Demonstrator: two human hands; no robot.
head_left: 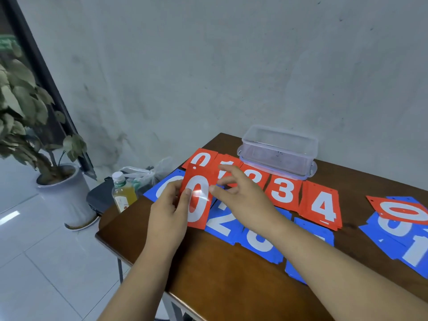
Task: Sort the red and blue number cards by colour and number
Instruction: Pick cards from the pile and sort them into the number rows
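My left hand (169, 209) holds a red 0 card (198, 200) upright above the table, thumb across its face. My right hand (240, 193) hovers just right of that card, fingers loosely spread, its fingertips near the card's edge. Behind lies a red row: a red 0 (201, 157), a red 1 partly hidden, a red 2 (253, 177), a red 3 (283, 191), a red 4 (323, 208). In front runs a blue row with a blue 0 (162, 186), a blue 2 (222, 222) and a blue 3 (260, 244). An unsorted pile (403, 218) lies at the right.
A clear plastic box (279, 150) stands at the back of the dark wooden table (208, 269), against the grey wall. Left of the table are a drink bottle (122, 192), a plastic bag (143, 174), a black case and a potted plant (62, 188) on the tiled floor.
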